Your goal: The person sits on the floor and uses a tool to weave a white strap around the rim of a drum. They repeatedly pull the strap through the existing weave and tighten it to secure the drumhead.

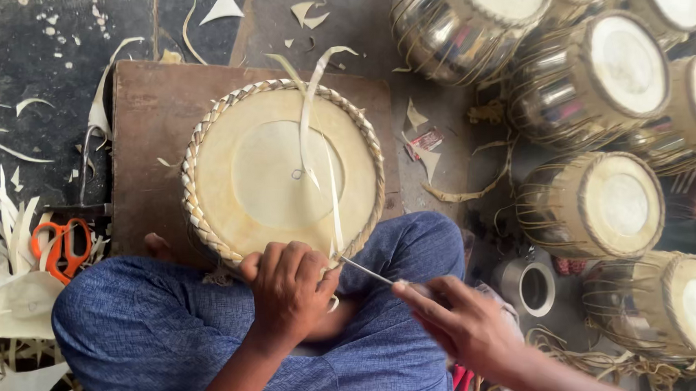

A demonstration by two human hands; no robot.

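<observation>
1. currently: a drum (pixel 281 171) with a pale skin head and a braided rim sits on a brown board (pixel 147 128), leaning against the person's crossed legs in blue trousers (pixel 153 331).
2. left hand (pixel 289 289) is closed over the near rim of the drum, fingers curled down on the braid. right hand (pixel 463 322) is pinched shut on a thin metal tool (pixel 367 271), whose tip points at the rim just beside the left thumb.
3. a pale strip (pixel 315 132) runs loose across the skin from the far rim toward the near edge; its near end is hidden by the left hand.
4. risk a: the tool tip is very near the left fingers. a slip off the tight braid would likely jab the thumb.
5. risk b: the tip is also near the skin. too steep an angle could scratch or pierce the head.
6. risk c: the strip looks thin and could tear or twist if pulled hard through the braid.
7. risk d: the drum rests on knees only, so a strong push may roll it off the board.
8. nearby: orange scissors (pixel 62 248) at left, finished drums (pixel 593 80) stacked at right, well apart from both hands.
</observation>
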